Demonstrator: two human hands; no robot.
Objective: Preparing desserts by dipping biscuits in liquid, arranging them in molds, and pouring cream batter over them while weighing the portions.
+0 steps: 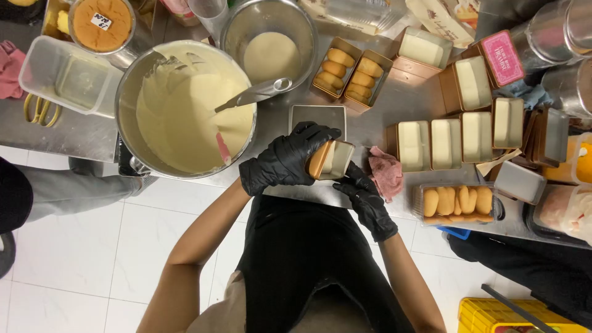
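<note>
A steel counter (401, 98) ran across the top of the view, crowded with baking gear. The biggest thing on it was a wide metal bowl (185, 108) of pale yellow cream, with a pink-tipped spatula (223, 149) leaning against its near wall and a ladle (254, 94) resting across its far rim. Behind it stood a smaller steel pot (269, 37) holding a little of the same cream. At the left sat a clear plastic tub (69, 75), with a round orange cake (102, 23) in a container behind it. To the right, rows of small rectangular tins filled with cream (459, 139) stood close together, and two tins lined with biscuits (351, 69) stood near the pot. A clear tray of finger biscuits (457, 200) lay at the counter's near edge, just right of a crumpled pink cloth (385, 172).

At the front edge, both hands wore black gloves. The left hand (287, 161) was closed around a small rectangular tin (330, 159), tipped on its side so its opening faced right, held just above the counter's edge in front of an empty flat tin (318, 117). The right hand (364, 197) sat just beside the held tin, its fingers (351, 174) touching the tin's open end; whether they pinched anything could not be told.
</note>
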